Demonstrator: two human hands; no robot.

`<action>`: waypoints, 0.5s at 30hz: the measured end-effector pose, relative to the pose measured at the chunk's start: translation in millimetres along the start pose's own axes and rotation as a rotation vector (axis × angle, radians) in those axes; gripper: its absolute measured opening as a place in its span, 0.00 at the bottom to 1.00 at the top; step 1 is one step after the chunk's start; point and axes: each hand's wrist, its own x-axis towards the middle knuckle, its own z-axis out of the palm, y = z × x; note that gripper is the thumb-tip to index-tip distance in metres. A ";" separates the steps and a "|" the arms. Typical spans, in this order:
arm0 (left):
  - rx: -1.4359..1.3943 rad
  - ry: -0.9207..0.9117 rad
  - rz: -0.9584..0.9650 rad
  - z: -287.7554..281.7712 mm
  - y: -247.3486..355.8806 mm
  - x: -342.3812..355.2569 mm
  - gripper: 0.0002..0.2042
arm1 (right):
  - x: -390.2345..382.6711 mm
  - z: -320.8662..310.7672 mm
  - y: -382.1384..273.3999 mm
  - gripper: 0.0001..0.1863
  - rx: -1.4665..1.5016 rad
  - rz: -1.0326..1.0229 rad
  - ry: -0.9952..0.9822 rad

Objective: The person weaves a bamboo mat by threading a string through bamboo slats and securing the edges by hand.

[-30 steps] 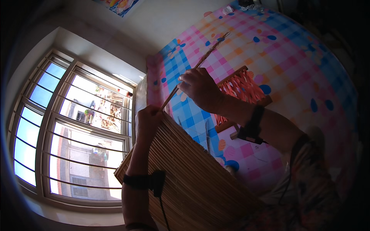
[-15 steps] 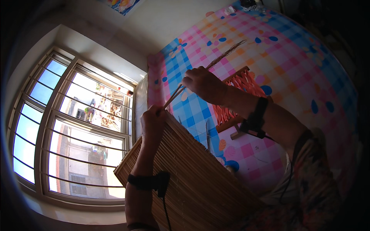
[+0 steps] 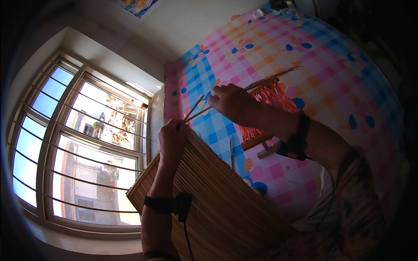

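Note:
A wide panel of thin brown stalks laid side by side [image 3: 217, 187] slopes up toward the window. At its top corner my left hand [image 3: 171, 134] is closed, pinching the ends of two stalks. One is a short cut stalk [image 3: 195, 106] that points up with its end free. The other, a long stalk [image 3: 200, 112], runs across to my right hand [image 3: 230, 101], closed around it. Past my right hand its wispy, branched tip [image 3: 278, 75] sticks out. Each wrist wears a black strap with a small device.
A barred window [image 3: 96, 143] fills the left side. Below my right forearm stands a small wooden frame laced with red-orange strips [image 3: 257, 117]. The surface has a checked pink, blue and orange cover [image 3: 261, 48]. White and dark items lie at its far edge.
My right hand has moved slightly right and down, swinging the long stalk's tip right and lower. The two stalks, close together before, now spread apart, and the short one's end is free.

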 end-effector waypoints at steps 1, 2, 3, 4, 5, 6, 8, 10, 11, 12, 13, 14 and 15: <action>0.006 0.008 0.002 -1.2 0.8 0.2 0.08 | -2.3 -2.4 -2.7 0.05 0.002 0.013 -0.018; 0.005 0.012 0.001 0.0 -0.5 0.2 0.08 | -4.3 -2.8 -6.5 0.06 0.041 0.022 -0.002; 0.002 0.011 0.001 0.8 -0.6 -0.2 0.08 | -8.1 -3.9 -10.8 0.06 0.039 0.023 -0.005; 0.005 0.011 -0.006 1.5 -0.5 -0.7 0.08 | -13.1 -5.7 -16.1 0.06 0.082 0.056 -0.072; 0.002 0.009 -0.010 5.4 0.7 -0.1 0.08 | -18.1 -11.8 -21.1 0.07 0.118 0.094 -0.142; 0.005 0.012 -0.013 4.5 -1.6 -0.3 0.08 | -19.6 -17.7 -29.3 0.09 0.186 0.147 -0.194; -0.021 -0.010 -0.017 4.0 -7.6 0.5 0.08 | -24.7 -26.7 -44.8 0.09 0.274 0.180 -0.263; -0.039 -0.075 -0.016 -0.3 -7.1 3.5 0.08 | -28.1 -36.9 -55.1 0.10 0.432 0.241 -0.380; -0.056 -0.143 -0.015 -0.7 -6.4 4.6 0.08 | -32.7 -35.0 -59.7 0.10 0.428 0.241 -0.386; -0.060 -0.140 -0.016 -1.6 -5.8 5.1 0.08 | -36.1 -32.7 -65.5 0.11 0.534 0.327 -0.405; -0.082 -0.153 -0.012 -2.7 -5.4 5.2 0.09 | -39.6 -30.5 -70.1 0.12 0.641 0.413 -0.423; -0.101 -0.164 -0.011 -5.5 -6.2 4.5 0.09 | -37.1 -38.4 -76.1 0.15 0.624 0.399 -0.455; -0.102 -0.156 -0.018 -8.9 -7.6 4.3 0.09 | -36.0 -38.0 -81.6 0.15 0.623 0.389 -0.459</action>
